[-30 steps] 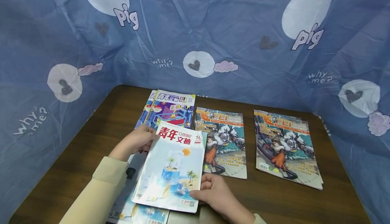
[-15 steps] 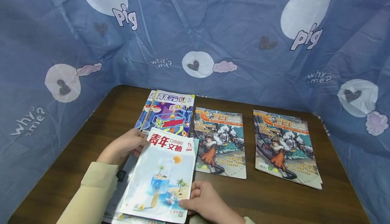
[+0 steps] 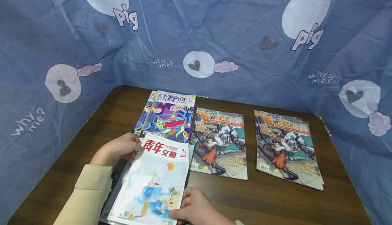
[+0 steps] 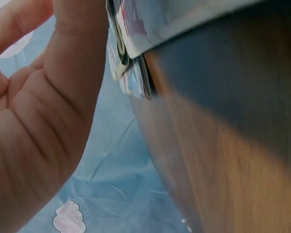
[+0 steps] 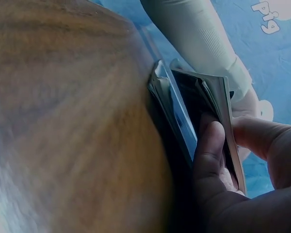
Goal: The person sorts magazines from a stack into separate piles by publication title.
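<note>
A magazine with a white and pale-blue cover and red Chinese title [image 3: 157, 174] is held in both hands at the front left. My left hand [image 3: 120, 147] grips its upper left edge. Lower right, my right hand [image 3: 197, 207] pinches the other edge, thumb on the cover and fingers beneath. In the right wrist view the held magazine [image 5: 222, 97] is tilted, with a gap between it and the magazines lying below [image 5: 169, 99]. The left wrist view shows magazine edges [image 4: 136, 29] beside the left hand [image 4: 53, 97]; its fingertips are out of frame.
Purple magazines [image 3: 171, 116] lie overlapped behind the held one. A magazine titled FEI [image 3: 222, 146] lies to their right, and a small stack with the same cover [image 3: 286, 146] lies farther right. Blue patterned cloth [image 3: 196, 20] surrounds the brown wooden table [image 3: 275, 204].
Both hands have moved the pale-blue magazine toward the front left and down, over the magazines there. More of the purple magazines behind shows now. The other magazines have stayed put.
</note>
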Tool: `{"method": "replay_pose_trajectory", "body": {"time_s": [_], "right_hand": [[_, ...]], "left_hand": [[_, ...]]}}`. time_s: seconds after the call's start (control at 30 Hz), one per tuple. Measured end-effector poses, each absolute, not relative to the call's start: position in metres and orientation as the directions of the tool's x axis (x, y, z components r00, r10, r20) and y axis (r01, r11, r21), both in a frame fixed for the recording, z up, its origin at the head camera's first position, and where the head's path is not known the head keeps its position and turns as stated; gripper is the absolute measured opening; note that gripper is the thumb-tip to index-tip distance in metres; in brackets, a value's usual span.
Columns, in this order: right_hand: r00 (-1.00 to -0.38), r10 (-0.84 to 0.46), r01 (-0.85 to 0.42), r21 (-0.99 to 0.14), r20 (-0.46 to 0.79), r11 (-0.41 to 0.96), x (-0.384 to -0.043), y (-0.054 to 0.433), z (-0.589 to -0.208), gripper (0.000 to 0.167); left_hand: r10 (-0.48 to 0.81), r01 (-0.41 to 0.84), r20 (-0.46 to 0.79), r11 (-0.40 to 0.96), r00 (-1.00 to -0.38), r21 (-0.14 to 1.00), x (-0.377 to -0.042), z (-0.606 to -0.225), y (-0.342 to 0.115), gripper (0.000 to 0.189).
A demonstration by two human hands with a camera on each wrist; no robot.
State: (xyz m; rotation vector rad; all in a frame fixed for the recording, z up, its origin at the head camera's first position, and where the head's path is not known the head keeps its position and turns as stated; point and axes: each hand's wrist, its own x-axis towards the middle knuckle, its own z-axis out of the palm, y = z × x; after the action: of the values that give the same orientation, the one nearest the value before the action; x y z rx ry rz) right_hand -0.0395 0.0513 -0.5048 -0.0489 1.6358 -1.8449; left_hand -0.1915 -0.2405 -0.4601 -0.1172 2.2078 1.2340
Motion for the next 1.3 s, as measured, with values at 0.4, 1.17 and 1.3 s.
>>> {"method": "replay_pose_trajectory", "body": {"time_s": [0.4,1.17,1.3], "right_hand": [[-0.769,-0.495,0.445,-0.895,-0.405,0.041,-0.037,0.046,-0.506,0.025],[-0.754,-0.462,0.463,-0.877,-0.468,0.132,-0.036,0.051,-0.498,0.018],[-0.760,-0.434,0.478,-0.868,-0.484,0.132,-0.035,0.053,-0.498,0.016]], "left_hand": [[0.189,-0.324,-0.578,0.673,-0.794,0.665,-0.187,-0.455,-0.244,0.019],[0.133,-0.329,-0.564,0.695,-0.815,0.639,-0.185,-0.451,-0.247,0.023],[0.117,-0.310,-0.539,0.709,-0.834,0.633,-0.185,-0.450,-0.247,0.024]]}}
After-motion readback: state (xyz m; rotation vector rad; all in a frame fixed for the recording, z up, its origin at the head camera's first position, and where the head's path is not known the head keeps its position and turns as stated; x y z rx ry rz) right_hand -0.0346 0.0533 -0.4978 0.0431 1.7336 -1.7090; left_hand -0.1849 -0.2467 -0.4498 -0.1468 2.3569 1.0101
